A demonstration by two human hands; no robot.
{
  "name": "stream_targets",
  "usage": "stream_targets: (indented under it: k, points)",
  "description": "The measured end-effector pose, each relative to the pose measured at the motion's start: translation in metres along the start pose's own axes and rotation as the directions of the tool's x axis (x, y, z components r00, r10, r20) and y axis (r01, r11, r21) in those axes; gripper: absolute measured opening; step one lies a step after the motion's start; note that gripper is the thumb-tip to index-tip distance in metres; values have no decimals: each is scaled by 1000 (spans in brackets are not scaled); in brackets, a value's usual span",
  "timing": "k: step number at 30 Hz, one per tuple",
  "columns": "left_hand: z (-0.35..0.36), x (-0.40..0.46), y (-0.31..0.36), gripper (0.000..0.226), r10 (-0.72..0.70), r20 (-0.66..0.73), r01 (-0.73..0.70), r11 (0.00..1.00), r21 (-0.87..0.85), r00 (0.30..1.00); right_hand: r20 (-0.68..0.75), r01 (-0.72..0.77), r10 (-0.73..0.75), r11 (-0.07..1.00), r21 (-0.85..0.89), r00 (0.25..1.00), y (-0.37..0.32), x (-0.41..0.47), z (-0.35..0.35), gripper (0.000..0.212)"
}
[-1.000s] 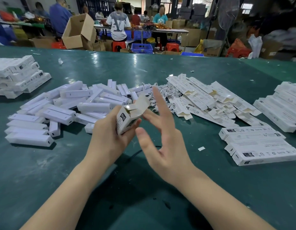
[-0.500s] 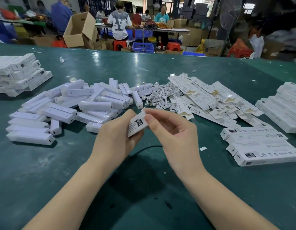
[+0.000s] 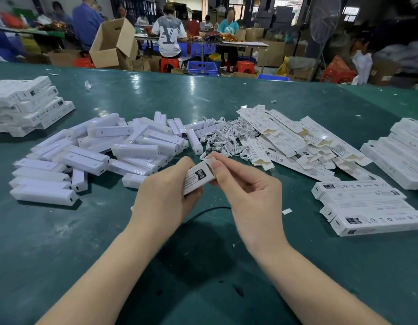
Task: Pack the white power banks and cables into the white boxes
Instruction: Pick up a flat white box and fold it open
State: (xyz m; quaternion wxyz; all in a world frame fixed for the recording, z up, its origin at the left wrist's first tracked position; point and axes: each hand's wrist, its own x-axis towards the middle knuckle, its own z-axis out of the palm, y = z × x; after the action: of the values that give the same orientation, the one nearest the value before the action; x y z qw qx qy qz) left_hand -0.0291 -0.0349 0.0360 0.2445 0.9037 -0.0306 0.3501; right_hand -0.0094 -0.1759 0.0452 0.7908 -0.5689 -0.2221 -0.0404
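Note:
My left hand (image 3: 164,195) grips a white printed box (image 3: 197,178) above the green table, its far end pointing up and right. My right hand (image 3: 247,191) pinches that end's flap with thumb and forefinger. What is inside the box is hidden. A heap of white power banks (image 3: 104,151) lies to the left behind my hands. A tangle of white cables (image 3: 223,137) sits just beyond the box. Flat unfolded boxes (image 3: 294,141) are strewn to the right of the cables.
Closed boxes are stacked at near right (image 3: 367,207), far right (image 3: 400,151) and far left (image 3: 27,106). A black cord (image 3: 203,212) runs under my hands on the green table (image 3: 62,242). Beyond the table's far edge, people sit among cardboard cartons (image 3: 111,45).
My right hand was open beside the box's raised flap. It has since closed on the end of the box and folded the flap down. The box has tilted lower in my left hand.

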Motion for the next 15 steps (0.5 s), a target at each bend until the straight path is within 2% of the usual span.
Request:
stream_targets:
  k: [5, 7, 10, 13, 15]
  points:
    - [-1, -1, 2, 33, 11, 10, -11, 998, 58, 1000, -8, 7, -7, 1000, -20, 1000, 2, -2, 3, 18]
    - [-1, 0, 3, 28, 3, 12, -4, 997, 80, 1000, -17, 73, -75, 992, -103, 997, 5, -5, 5, 20]
    - [-1, -1, 3, 21, 8, -18, -7, 997, 80, 1000, 48, 186, -180, 947, -262, 983, 10, -12, 12, 29]
    - [0, -2, 1, 19, -52, -21, 53, 996, 75, 998, 113, 224, -195, 902, -369, 974, 17, -14, 15, 38]
    - [0, -2, -1, 26, -69, -28, 72, 994, 88, 997, 156, 228, -180, 891, -392, 971, 21, -14, 15, 43]
